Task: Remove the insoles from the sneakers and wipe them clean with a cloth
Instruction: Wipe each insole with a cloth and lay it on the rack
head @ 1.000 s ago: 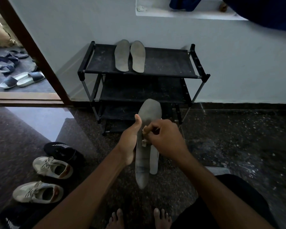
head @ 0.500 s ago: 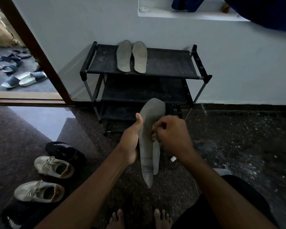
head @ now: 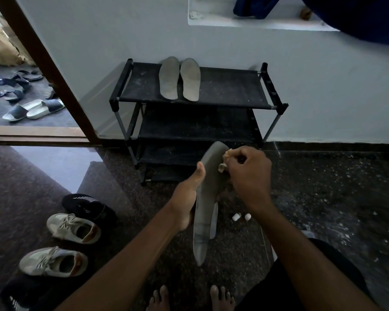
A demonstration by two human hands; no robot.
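A barefoot person faces a black three-tier fabric shoe rack (head: 234, 86) against a pale wall. Their left hand (head: 186, 198) grips a long grey foam insole (head: 202, 221) upright by its edge, likely to steady it and leave its face open for wiping. The right hand (head: 248, 173) has its fingers bunched round a small pale crumpled cloth (head: 224, 163), pressed near the insole's top. Two grey insoles (head: 180, 79) lie side by side on the rack's top shelf, probably finished. Two pale lace-up sneakers (head: 73, 227) wait on the floor at the person's left.
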